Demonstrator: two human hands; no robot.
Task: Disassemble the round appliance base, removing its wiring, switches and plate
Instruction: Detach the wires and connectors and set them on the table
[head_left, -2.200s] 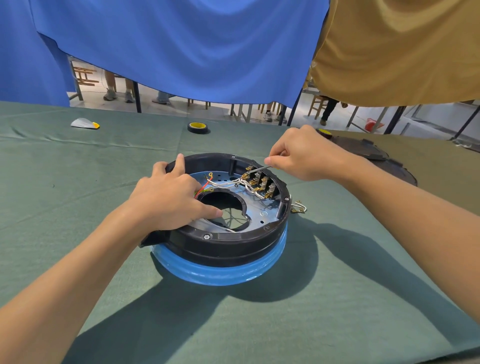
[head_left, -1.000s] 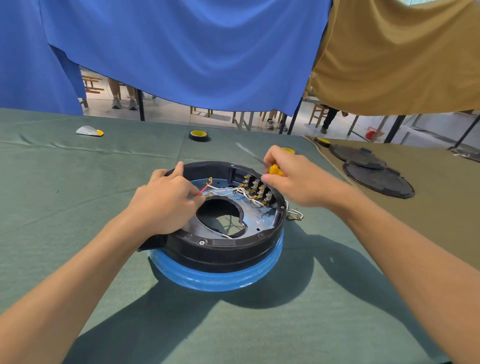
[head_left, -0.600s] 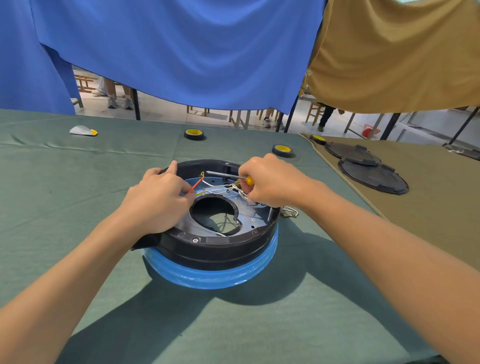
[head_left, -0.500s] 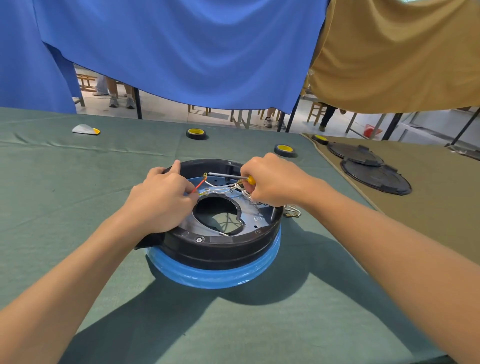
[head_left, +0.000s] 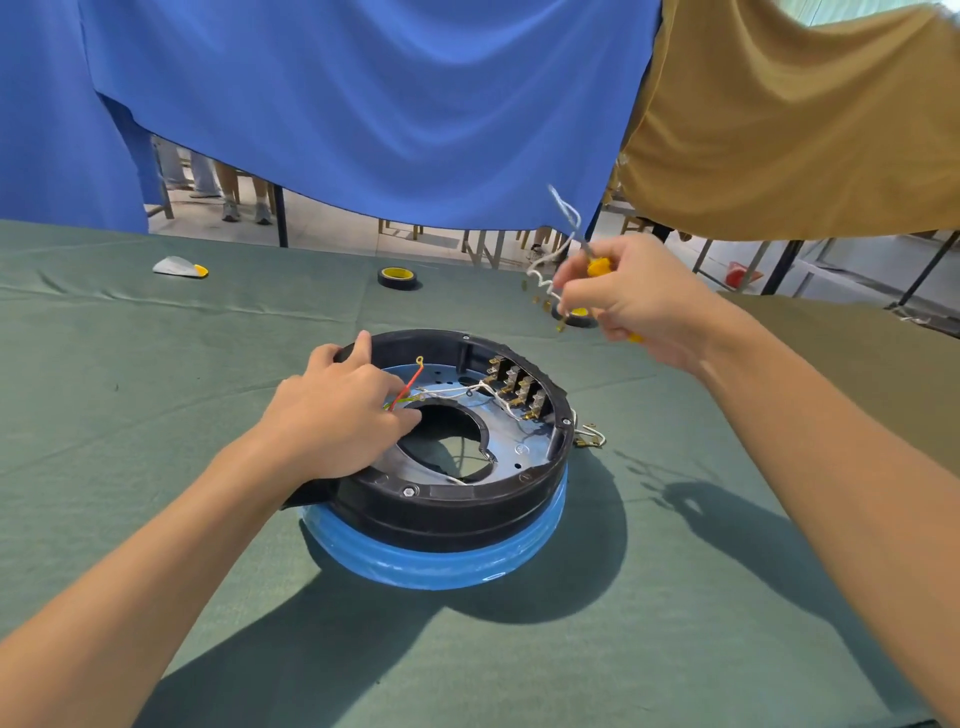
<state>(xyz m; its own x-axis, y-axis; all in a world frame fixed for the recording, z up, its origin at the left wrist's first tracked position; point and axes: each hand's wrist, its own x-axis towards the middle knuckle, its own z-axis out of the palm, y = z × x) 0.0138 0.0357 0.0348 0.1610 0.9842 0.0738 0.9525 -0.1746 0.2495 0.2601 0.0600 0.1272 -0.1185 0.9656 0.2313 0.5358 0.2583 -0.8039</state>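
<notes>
The round appliance base (head_left: 441, 509), black with a blue lower ring, lies open side up on the green cloth. Inside it I see a metal plate (head_left: 524, 441) with a big centre hole, a row of switches (head_left: 517, 387) at the right rim, white wires and a red wire (head_left: 408, 387). My left hand (head_left: 337, 421) presses on the plate's left side, fingers at the rim. My right hand (head_left: 631, 301) is raised above and behind the base, shut on a yellow-handled screwdriver (head_left: 597, 266) and a bunch of white wires (head_left: 553, 260) with brass terminals hanging from it.
Loose wire pieces (head_left: 589, 436) lie on the cloth right of the base. Two yellow-cored tape rolls (head_left: 399, 278) (head_left: 576, 316) sit farther back, a white and yellow object (head_left: 179, 267) at back left. Blue and tan cloths hang behind; a tan-covered table adjoins on the right.
My right hand has lifted up and away from the switch row, pulling a bunch of white wires out of the base. The left hand stays on the plate.
</notes>
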